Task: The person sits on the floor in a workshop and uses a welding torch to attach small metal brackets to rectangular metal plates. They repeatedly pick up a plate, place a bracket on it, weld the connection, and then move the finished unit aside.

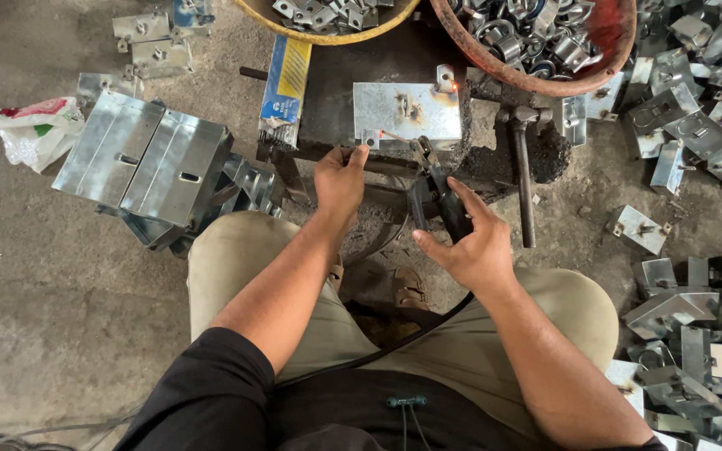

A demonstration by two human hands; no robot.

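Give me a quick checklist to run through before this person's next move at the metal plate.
1. Right hand firmly holding the black electrode holder: ok.
2. Left hand at the near edge of the metal plate, what it pinches: cannot tell.
3. Glowing spot on the plate cooled: not ok.
4. Hammer lying apart from both hands: ok.
5. Gloves on: not ok, both hands bare.

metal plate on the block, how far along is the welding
Done: one small bracket already stands on the metal plate, a spot glowing beside it. In hand: the left hand steadies the plate's near edge while the right hand holds the welding holder. Left: heaps of loose metal parts and two full basins.
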